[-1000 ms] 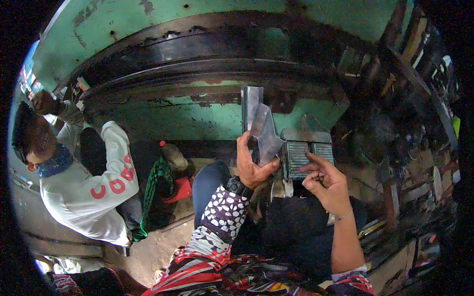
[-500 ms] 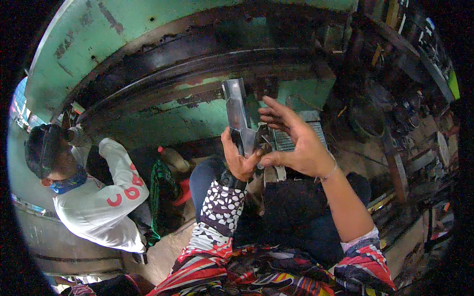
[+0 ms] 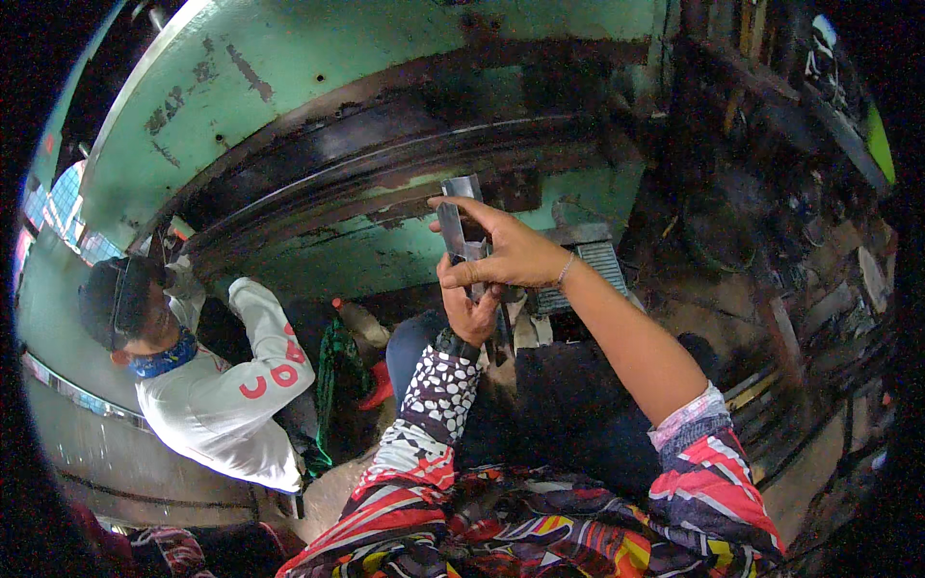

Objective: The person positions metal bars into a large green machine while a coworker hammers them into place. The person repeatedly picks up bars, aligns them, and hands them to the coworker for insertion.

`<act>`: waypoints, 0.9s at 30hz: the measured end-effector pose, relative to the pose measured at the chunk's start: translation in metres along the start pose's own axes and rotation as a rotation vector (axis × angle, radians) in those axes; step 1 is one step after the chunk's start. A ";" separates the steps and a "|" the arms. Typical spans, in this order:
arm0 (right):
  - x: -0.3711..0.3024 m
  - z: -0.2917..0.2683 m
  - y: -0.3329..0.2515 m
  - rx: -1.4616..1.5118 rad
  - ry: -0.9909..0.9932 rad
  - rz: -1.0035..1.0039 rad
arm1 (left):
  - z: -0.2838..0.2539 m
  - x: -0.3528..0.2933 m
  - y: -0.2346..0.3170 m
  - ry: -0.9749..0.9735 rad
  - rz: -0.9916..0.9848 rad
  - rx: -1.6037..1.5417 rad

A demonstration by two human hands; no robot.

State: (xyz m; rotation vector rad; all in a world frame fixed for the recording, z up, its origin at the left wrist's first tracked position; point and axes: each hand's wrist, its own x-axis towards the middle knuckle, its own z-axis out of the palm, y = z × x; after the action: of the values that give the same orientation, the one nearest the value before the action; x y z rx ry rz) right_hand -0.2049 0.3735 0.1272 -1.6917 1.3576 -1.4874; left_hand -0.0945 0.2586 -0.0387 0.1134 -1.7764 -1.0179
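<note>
Now that my right hand (image 3: pixel 515 255) has come over, both hands are clamping the grey metal strip (image 3: pixel 462 220), my left hand (image 3: pixel 469 306) gripping underneath, so I am judging it steadier.

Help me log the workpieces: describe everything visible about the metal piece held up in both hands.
The metal piece is a narrow, flat grey strip, apparently bare sheet steel with a dull sheen, held roughly upright before the green machine. Its squared top end stands clear above the fingers. The right hand wraps over its middle from the right; the left hand grips its lower part from beneath. Its lower end is hidden by the hands, so its full shape cannot be told.
</note>
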 end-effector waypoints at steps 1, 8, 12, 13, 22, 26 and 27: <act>0.001 0.001 0.000 0.001 0.007 0.002 | -0.001 0.000 0.000 -0.007 -0.005 0.020; -0.002 -0.013 -0.005 0.037 0.224 0.007 | 0.007 0.014 0.038 -0.025 0.048 0.259; -0.019 -0.043 -0.044 0.214 0.399 -0.093 | 0.007 0.009 0.042 -0.005 -0.103 0.300; -0.027 -0.050 -0.046 0.230 0.419 -0.110 | 0.007 0.010 0.037 0.012 -0.015 0.412; -0.154 -0.045 -0.001 0.313 0.496 -0.023 | -0.001 0.067 0.080 0.155 0.039 0.070; -0.175 -0.027 0.023 0.594 0.535 0.149 | -0.014 0.151 0.149 0.080 0.040 -0.118; -0.169 -0.018 0.018 0.676 0.528 0.202 | -0.031 0.177 0.154 -0.001 0.185 -0.278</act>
State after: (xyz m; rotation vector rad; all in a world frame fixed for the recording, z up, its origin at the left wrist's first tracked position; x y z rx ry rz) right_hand -0.2116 0.5226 0.0439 -0.7516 1.0268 -2.0453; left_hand -0.0933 0.2483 0.1975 -0.2207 -1.5956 -1.1169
